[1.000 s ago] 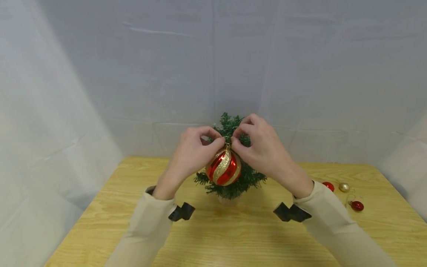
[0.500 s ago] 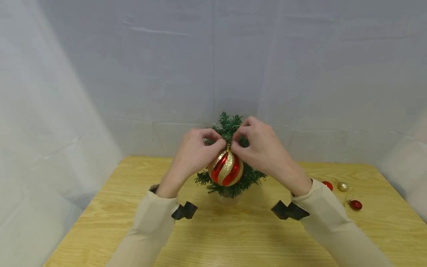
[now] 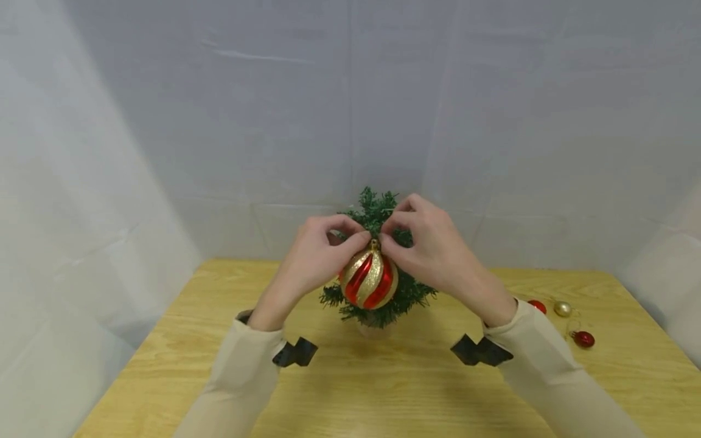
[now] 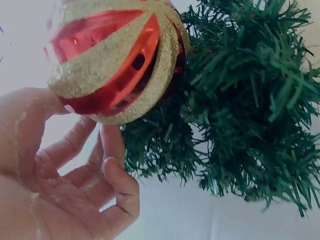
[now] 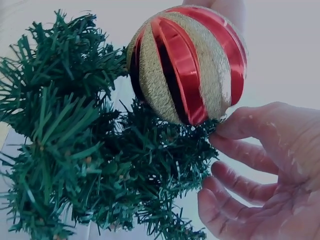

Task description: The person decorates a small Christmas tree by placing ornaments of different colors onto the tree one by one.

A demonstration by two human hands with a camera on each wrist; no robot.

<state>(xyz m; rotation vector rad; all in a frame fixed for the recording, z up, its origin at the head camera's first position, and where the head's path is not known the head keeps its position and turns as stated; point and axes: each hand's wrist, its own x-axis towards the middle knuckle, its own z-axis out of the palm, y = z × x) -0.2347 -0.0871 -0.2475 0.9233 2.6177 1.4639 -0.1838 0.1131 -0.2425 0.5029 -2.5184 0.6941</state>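
Note:
A red Christmas bauble with gold glitter swirls hangs in front of a small green artificial Christmas tree. Thumb and forefinger of my left hand pinch at the left of its gold cap. From the right, my right hand pinches at the same spot; the hanging loop between the fingertips is too small to make out. In the left wrist view, the bauble hides the left fingertips. The right wrist view has the right hand beneath the bauble, beside the branches.
To the right on the wooden table lie a bright red bauble, a small gold bauble and a dark red bauble with loops. The tree's pale base stands near the table's back, before a grey-white sheet.
The bauble has swung a little right and turned, so its stripes face differently. Both hands stay at the cap, shifting only slightly.

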